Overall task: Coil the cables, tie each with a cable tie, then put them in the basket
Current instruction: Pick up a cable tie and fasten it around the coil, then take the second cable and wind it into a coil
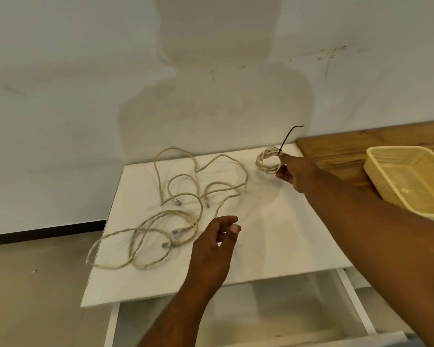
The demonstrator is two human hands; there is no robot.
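While the coil, bound by a black tie sticking upward, hung above the far right corner of the white desk, the right hand pinched it at its right side. Two loose cables sprawled across the desk's left half, one loop overhanging the left edge. Near them the left hand hovered open, holding nothing. At right, the yellow basket sat on a wooden top. No writing was legible.

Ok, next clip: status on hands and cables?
Right hand holds coiled cable, black tie on. Left hand empty. Loose cables uncoiled. Basket empty.
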